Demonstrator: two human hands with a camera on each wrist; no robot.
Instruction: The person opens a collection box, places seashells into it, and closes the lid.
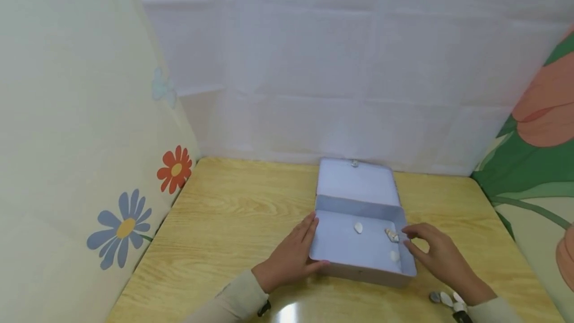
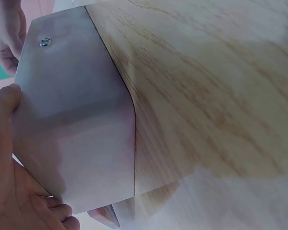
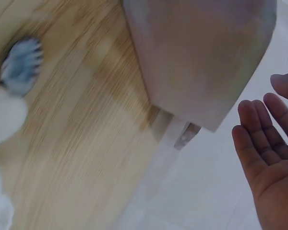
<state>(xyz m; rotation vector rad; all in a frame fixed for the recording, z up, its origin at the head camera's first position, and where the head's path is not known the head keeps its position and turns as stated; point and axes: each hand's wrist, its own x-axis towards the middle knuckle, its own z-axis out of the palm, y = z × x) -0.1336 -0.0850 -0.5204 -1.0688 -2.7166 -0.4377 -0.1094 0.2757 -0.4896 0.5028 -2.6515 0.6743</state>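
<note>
The left hand [image 1: 291,258] grips the hinged box [image 1: 358,273] by its left side on the bench [image 1: 246,203], lid [image 1: 356,182] open behind. The right hand [image 1: 441,258], fingers loosely parted, is at the right rim. Seashells [image 1: 358,228] lie inside; the right wrist partly hides loose shells [image 1: 446,299] outside.

The glossy, wood-grained surface [image 1: 242,208] bore an open pale box [image 1: 358,274]. Near the box's front right corner lay a blue-grey ribbed shell [image 3: 21,67] and some white shells [image 1: 446,299].
</note>
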